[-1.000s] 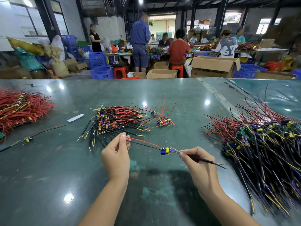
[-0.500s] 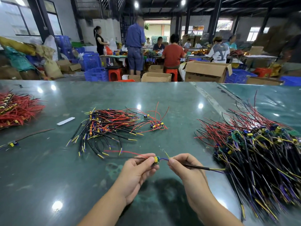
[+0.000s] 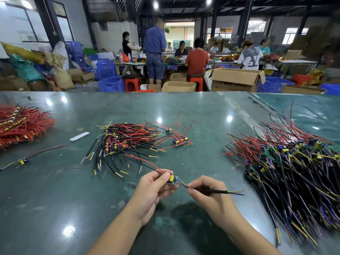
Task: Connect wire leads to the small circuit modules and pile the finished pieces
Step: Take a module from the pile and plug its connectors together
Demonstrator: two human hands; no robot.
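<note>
Left hand [image 3: 153, 186] pinches a small circuit module [image 3: 173, 179] near the table's [image 3: 55, 199] front edge, red lead trailing far-left; right hand [image 3: 207, 190] pinches the black sleeved wire [image 3: 220, 191] just right of it. No writing is readable. Since a moment ago the hands sit slightly further apart, and the finished pile [image 3: 125, 142] lies unchanged beyond them

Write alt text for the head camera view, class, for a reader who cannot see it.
Two hands work over a green table: the left hand pinches a small circuit module, and the right hand pinches its black-sheathed lead. Wire piles lie beyond them.
</note>
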